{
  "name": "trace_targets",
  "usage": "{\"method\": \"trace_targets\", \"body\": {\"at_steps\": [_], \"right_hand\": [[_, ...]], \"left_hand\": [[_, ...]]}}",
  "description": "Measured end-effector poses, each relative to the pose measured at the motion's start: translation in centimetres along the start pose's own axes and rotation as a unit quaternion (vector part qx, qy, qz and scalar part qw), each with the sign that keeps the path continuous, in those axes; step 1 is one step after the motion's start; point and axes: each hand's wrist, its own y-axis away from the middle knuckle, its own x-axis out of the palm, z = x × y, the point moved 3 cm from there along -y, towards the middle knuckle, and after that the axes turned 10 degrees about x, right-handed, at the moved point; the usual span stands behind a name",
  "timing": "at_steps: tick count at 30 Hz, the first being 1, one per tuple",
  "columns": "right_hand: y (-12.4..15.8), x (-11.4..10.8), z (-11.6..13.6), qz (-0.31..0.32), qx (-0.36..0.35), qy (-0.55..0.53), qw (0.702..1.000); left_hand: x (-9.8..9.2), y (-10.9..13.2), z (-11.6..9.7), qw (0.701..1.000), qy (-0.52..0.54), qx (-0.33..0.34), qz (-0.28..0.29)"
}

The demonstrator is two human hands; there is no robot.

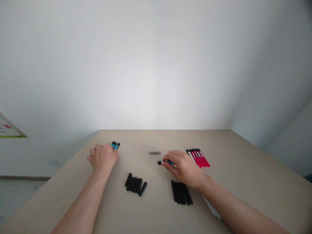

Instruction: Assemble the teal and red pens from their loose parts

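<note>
My right hand (181,165) pinches a slim blue pen part with a black end (160,162) between thumb and fingers, holding it over the middle of the table. The rest of that part is hidden by my fingers. At the far left, my left hand (103,157) is closed, knuckles up, beside several blue-and-black pen parts (115,145) that show past its fingers. Whatever its fingertips hold is hidden. A row of small metal cone-shaped tips (154,153) stands just beyond the right hand's pen part.
Short black tubes (135,184) lie grouped at front centre. Longer black tubes (181,193) lie below my right hand. Red pen barrels with black ends and a white one (198,158) lie to its right. Thin white sticks (212,209) show under my right forearm. A wall rises behind the table (156,217).
</note>
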Motion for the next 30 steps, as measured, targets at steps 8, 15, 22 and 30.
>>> {"method": "trace_targets", "body": {"at_steps": [8, 15, 22, 30], "right_hand": [[0.2, -0.4, 0.2, 0.002, 0.003, 0.004, 1.000], [0.1, -0.5, 0.4, 0.001, 0.004, 0.007, 1.000], [0.2, -0.3, 0.1, 0.002, 0.000, 0.002, 1.000], [0.1, -0.3, 0.1, -0.002, -0.003, 0.000, 1.000]], "left_hand": [[1.0, -0.5, 0.9, 1.000, 0.013, -0.010, 0.026], [1.1, -0.7, 1.1, 0.999, 0.017, -0.018, 0.023], [1.2, -0.7, 1.2, 0.999, 0.025, -0.028, 0.021], [1.3, -0.6, 1.2, 0.999, 0.036, -0.028, 0.013]]}}
